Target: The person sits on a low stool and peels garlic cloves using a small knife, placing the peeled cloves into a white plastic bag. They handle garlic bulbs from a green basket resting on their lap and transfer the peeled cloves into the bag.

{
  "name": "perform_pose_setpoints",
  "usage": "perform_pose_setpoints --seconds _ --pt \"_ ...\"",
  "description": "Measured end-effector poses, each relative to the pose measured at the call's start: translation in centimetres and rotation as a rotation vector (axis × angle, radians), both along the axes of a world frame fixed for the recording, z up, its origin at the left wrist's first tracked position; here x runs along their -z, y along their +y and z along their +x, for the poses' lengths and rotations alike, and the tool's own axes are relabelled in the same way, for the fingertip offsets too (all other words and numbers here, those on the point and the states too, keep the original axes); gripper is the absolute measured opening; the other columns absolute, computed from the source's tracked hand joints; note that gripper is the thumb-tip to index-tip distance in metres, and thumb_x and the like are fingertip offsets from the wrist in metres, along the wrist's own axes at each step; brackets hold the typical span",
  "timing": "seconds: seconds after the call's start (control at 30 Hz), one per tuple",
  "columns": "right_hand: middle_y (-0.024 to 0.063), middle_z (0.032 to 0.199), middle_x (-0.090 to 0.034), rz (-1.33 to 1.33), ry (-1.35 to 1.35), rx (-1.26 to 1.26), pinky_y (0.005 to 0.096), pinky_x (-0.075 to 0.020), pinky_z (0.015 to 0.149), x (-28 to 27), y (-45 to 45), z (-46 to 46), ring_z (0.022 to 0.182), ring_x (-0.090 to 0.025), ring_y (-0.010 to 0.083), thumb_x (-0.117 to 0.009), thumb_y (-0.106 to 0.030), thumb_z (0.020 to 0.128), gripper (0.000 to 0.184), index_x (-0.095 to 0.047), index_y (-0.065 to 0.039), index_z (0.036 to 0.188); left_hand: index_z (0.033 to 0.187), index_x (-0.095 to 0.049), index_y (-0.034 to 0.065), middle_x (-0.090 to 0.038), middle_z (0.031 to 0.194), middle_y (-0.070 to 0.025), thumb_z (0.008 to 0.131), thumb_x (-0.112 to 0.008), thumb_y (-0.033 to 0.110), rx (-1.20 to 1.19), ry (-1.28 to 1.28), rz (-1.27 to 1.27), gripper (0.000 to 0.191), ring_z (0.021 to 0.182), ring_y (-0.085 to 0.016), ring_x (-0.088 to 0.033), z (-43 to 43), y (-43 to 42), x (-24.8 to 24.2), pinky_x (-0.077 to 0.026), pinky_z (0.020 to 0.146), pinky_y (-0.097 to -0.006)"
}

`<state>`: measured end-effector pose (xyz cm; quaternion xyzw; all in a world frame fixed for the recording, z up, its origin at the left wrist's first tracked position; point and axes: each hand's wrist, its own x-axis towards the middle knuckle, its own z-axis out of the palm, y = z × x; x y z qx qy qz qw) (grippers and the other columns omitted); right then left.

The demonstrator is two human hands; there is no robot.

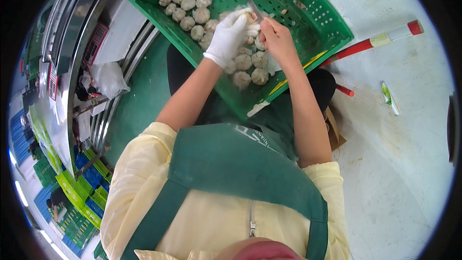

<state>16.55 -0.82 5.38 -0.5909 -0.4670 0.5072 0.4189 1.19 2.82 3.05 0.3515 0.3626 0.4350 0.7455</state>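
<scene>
In a white glove, my left hand (231, 36) grips a garlic bulb (249, 17), largely covered by the fingers. My bare right hand (277, 38) is closed around the handle of a knife, and its curved metal blade (249, 0) angles up and to the left, close against the bulb. Both hands are over a green perforated plastic crate (184, 48). Whole garlic bulbs (187, 3) lie in loose rows at the crate's left, and several more bulbs (243, 62) sit below the hands. Papery skins and a small loose piece (284, 12) lie on the crate floor.
A stainless steel bench (72, 90) with a plastic bag (108, 79) on its lower shelf stands at left. Red and white poles (371, 41) lie right of the crate, near a green and white wrapper (388, 95). Stacked crates (83, 187) and a person (57, 198) are far left.
</scene>
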Motion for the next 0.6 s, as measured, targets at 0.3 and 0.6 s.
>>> perform_pose_setpoints --seconds 0.3,0.6 --pt "0.0025 0.067 -0.058 -0.01 -0.151 0.145 0.0299 -0.0452 0.064 0.3 -0.2 0.9 0.066 -0.057 0.013 -0.046 -0.031 0.096 0.037 -0.063 -0.012 0.122 0.117 -0.058 0.0001 -0.066 0.1 -0.0081 0.092 -0.061 0.01 -0.153 0.039 0.009 0.026 0.09 -0.015 -0.066 -0.4 -0.5 -1.3 -0.052 0.075 -0.0246" --pt "0.0026 0.067 -0.058 -0.024 -0.083 -0.065 0.0295 -0.0457 0.066 0.3 -0.7 -0.2 0.066 -0.055 0.0133 -0.048 -0.033 0.096 0.04 -0.059 -0.01 0.127 0.102 -0.065 -0.0017 -0.068 0.092 -0.0028 0.083 -0.069 0.002 -0.184 0.521 0.313 0.02 0.08 -0.007 -0.061 0.7 -0.5 -1.5 -0.05 0.073 -0.0217"
